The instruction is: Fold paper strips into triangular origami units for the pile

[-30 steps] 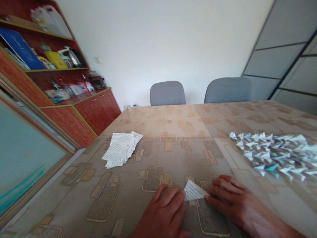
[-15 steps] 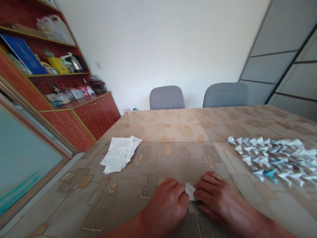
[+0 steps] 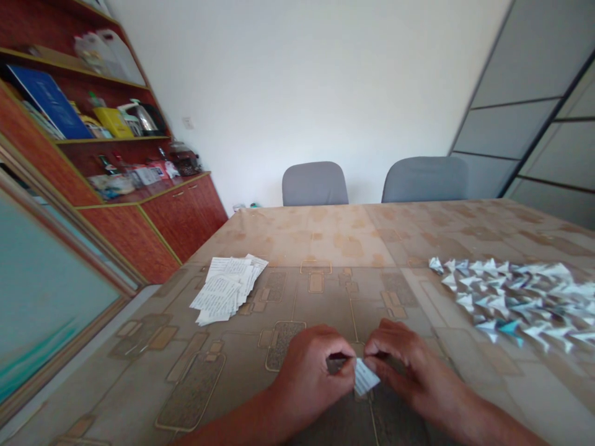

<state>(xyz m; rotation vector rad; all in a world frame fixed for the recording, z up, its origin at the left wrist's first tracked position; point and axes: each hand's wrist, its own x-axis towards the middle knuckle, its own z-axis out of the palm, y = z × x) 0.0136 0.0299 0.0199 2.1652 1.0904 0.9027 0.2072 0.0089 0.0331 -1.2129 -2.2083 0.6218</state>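
A small folded piece of printed paper (image 3: pixel 365 378) is pinched between my two hands over the near part of the table. My left hand (image 3: pixel 320 365) grips its left edge with thumb and forefinger. On the upper right side, my right hand (image 3: pixel 404 359) has its thumb and fingers closed on the same paper. To the left lies a loose stack of printed paper slips (image 3: pixel 223 291). Several rows of folded paper pieces (image 3: pixel 520 297) stand on the right, mostly white with one bluish piece.
A patterned cloth covers the table (image 3: pixel 344 235). Beyond its far edge are two grey chairs, the left chair (image 3: pixel 315 184) and the right chair (image 3: pixel 425 179). A reddish wooden shelf cabinet (image 3: pixel 176 217) holding bottles and a kettle stands at the left.
Both hands have shifted their hold to a thumb-and-finger pinch at the upper edges of the paper. The paper has turned and now shows more of its printed face.
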